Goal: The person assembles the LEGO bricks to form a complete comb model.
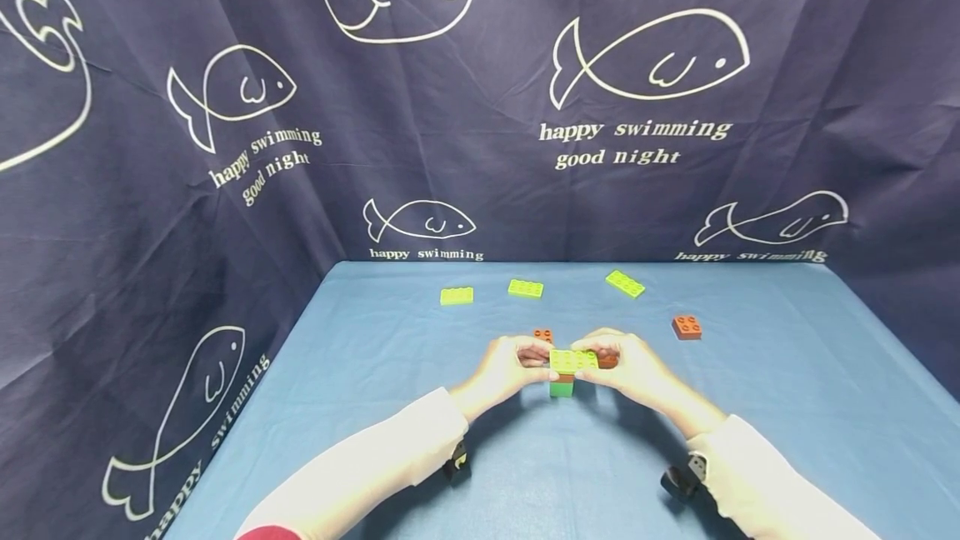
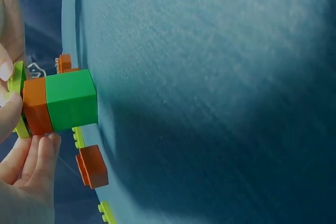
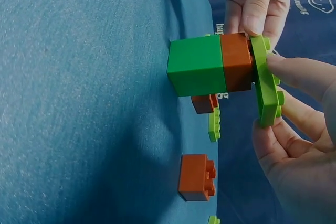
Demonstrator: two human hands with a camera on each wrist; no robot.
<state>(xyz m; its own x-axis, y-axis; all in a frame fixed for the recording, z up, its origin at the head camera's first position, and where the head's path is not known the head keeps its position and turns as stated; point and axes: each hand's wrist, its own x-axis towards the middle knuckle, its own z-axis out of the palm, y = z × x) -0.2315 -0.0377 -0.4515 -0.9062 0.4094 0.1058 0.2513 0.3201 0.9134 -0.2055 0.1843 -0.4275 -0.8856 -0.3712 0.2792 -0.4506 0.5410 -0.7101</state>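
Between the two hands a small stack of toy building bricks appears raised off the table: a green brick (image 3: 195, 65) at the bottom, an orange brick (image 3: 236, 62) on it, and a thin lime-green plate brick (image 1: 574, 361) across the top. The plate reaches out past the stack to the right; in the right wrist view it looks slightly tilted, with a narrow gap beneath. My left hand (image 1: 504, 369) pinches the stack's left side near the orange brick and the plate's end. With thumb and fingers, my right hand (image 1: 628, 369) grips the plate's overhanging right end.
Behind the hands lie an orange brick (image 1: 543, 335) and another orange brick (image 1: 607, 362), partly hidden by fingers. A third orange brick (image 1: 687, 327) is farther right. Lime plates (image 1: 526, 288) lie along the back of the blue table (image 1: 360, 332), before a dark printed curtain (image 1: 510, 182).
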